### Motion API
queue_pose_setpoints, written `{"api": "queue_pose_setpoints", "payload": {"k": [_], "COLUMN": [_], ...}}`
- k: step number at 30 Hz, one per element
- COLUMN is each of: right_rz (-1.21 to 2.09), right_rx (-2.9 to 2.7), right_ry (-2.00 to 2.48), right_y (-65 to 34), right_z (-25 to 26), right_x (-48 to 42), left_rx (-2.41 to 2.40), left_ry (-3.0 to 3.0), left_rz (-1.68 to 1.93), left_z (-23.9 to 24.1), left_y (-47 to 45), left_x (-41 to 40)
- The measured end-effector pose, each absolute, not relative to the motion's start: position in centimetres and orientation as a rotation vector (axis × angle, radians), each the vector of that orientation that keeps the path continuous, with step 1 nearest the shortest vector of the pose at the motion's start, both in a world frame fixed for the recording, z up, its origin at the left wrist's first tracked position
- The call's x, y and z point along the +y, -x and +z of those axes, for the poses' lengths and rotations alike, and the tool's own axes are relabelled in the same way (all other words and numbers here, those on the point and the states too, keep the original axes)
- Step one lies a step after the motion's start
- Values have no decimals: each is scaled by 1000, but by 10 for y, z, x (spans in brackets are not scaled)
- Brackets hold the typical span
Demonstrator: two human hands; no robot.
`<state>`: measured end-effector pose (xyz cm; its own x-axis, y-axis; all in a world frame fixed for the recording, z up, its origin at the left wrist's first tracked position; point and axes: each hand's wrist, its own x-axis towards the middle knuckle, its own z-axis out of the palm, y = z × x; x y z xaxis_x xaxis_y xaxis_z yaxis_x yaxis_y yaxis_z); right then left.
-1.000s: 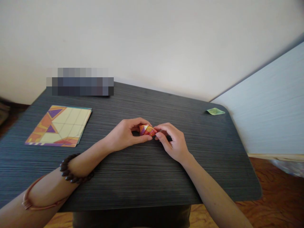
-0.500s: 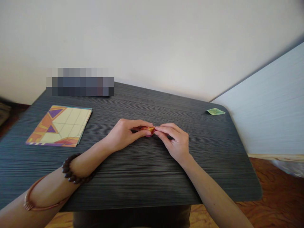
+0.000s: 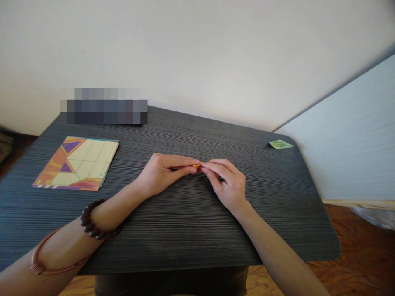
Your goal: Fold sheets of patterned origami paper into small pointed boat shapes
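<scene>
A small folded piece of orange-red paper [image 3: 197, 167] is pinched between my two hands above the middle of the dark table. My left hand [image 3: 160, 172] grips its left side, thumb below and fingers above, and covers most of it. With thumb and fingertips, my right hand [image 3: 226, 181] pinches the paper's right end. Brown beads [image 3: 100, 220] and a copper-coloured bangle [image 3: 58, 250] circle my left forearm.
A stack of patterned paper sheets [image 3: 89, 160] lies at the left of the table [image 3: 185, 230]. Near the far right corner rests a folded green paper piece [image 3: 280, 144]. A blurred-out object [image 3: 105, 111] stands at the back left, before the wall [image 3: 197, 61]. A pale panel [image 3: 354, 139] borders the right side.
The fingers of my left hand have closed further over the folded paper, so less of it shows. My right hand has hardly moved and still pinches its end.
</scene>
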<state>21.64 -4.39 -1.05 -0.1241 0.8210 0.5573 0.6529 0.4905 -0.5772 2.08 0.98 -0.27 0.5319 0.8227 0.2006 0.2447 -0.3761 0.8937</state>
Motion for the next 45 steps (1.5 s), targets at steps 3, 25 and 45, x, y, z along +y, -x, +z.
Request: {"api": "queue_pose_setpoints", "payload": {"k": [3,25,45], "right_rz": [223,235,597], "right_rx": [-1845,-2100,-1766], "right_ry": [1247,1329,1322], "right_y": [-217,-220,-218], "right_z": [-12,-8,-8], "right_x": [-44,-45,-44], "left_rx": [913,943,932], "left_ry": [-1806,-1611,-1368], "left_rz": [832,741,805], "left_z": [-4,-1,5], "left_y": [-21,-21,-22], "left_x": [9,10,13]}}
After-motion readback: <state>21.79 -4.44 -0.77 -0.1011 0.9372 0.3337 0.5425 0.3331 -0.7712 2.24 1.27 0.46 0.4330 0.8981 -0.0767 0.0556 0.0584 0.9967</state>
